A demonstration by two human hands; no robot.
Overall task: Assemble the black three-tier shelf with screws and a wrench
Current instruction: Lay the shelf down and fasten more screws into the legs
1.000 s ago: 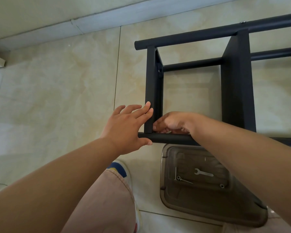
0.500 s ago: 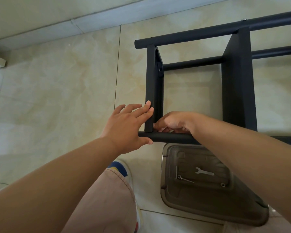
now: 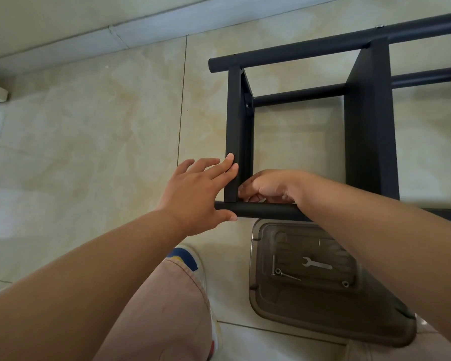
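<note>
The black shelf frame (image 3: 238,131) lies on its side on the tiled floor. My left hand (image 3: 195,194) rests flat against the outside of its end panel, fingers stretched out, thumb on the end of the near tube (image 3: 266,211). My right hand (image 3: 268,186) is curled inside the corner where that panel meets the tube, fingertips pinched together at the joint. What they pinch is hidden. A small silver wrench (image 3: 317,263) lies in a smoky plastic tray (image 3: 323,316) below the tube, beside long screws (image 3: 278,270) and a nut (image 3: 345,283).
A second black shelf panel (image 3: 370,126) stands to the right between the tubes. My knee in pink trousers (image 3: 167,308) and a shoe (image 3: 186,256) are just left of the tray. The wall's baseboard (image 3: 89,35) runs along the top left.
</note>
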